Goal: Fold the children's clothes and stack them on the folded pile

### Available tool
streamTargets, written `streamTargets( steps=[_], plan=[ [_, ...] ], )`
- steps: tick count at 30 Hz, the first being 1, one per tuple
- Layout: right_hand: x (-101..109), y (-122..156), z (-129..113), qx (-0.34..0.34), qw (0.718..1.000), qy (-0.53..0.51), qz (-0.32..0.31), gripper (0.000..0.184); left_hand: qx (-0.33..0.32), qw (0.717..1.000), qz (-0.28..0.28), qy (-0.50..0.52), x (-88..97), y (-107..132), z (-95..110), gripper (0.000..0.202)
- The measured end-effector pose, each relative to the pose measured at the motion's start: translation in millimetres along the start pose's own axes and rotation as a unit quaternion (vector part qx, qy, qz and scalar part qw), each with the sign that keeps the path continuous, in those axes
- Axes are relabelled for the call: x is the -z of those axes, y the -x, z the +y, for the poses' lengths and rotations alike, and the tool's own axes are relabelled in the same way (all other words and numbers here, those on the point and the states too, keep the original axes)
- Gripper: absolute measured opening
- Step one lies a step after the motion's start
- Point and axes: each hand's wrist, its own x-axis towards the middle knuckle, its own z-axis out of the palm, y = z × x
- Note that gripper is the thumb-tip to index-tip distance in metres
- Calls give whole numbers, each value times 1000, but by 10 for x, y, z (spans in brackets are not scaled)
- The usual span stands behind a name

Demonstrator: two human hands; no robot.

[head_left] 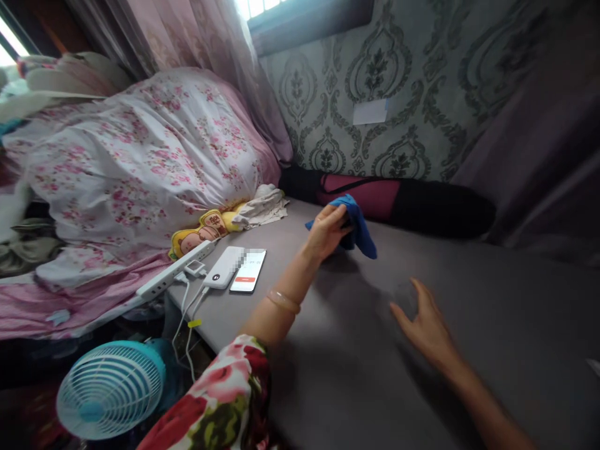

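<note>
While the left hand (325,232) pinches a blue cloth (360,231) over the far middle of a flat grey surface (347,369), the cloth hangs in loose folds to the right of the fingers. That grip is clamped on the cloth, with thumb and fingers together; whether the lowest fold touches the surface, I cannot tell. Nearer and to the right, the right hand (429,331) hovers apart from the cloth, its grip spread, thumb well off from the fingers.

Broad room for moving extends between the hands, to the right and toward the near side. Just beyond the cloth, a long black-and-maroon bag (360,194) lies along the far edge, by the patterned wall (403,69); its contents are hidden.

To the left of the left forearm, a phone (252,276) lies just beside a white power bank (224,269). A white power strip (175,270) runs along the left edge, where cables (190,340) drop over the side toward a blue fan (112,387). Farther left are a yellow plush toy (193,242), a crumpled pale cloth (262,209) and heaped floral bedding (131,150).
</note>
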Motion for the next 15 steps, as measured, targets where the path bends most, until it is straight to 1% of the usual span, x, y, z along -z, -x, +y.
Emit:
streamTargets(
  steps=[2,3,4,6,8,10,13,15],
  plan=[
    [1,-78,-290,0,998,-39,47,81,14,999,-30,28,-227,218,-163,24],
    [8,-107,-401,2,996,-60,68,81,18,998,-43,38,-322,324,-221,25],
    [20,-128,-481,0,993,-77,90,77,19,997,-57,47,-402,425,-261,27],
    [62,-147,-554,-4,985,-105,134,59,16,995,-79,55,-514,603,-287,27],
    [131,-145,-537,0,978,-126,167,41,5,994,-96,44,-567,744,-253,24],
    [232,-131,-481,24,974,-143,174,32,-15,995,-103,7,-574,848,-184,21],
    [460,-91,-419,51,977,-149,147,32,-51,992,-85,-82,-544,942,-66,20],
    [672,-39,-424,34,982,-138,126,37,-71,986,-64,-137,-519,967,-8,20]
  ],
)
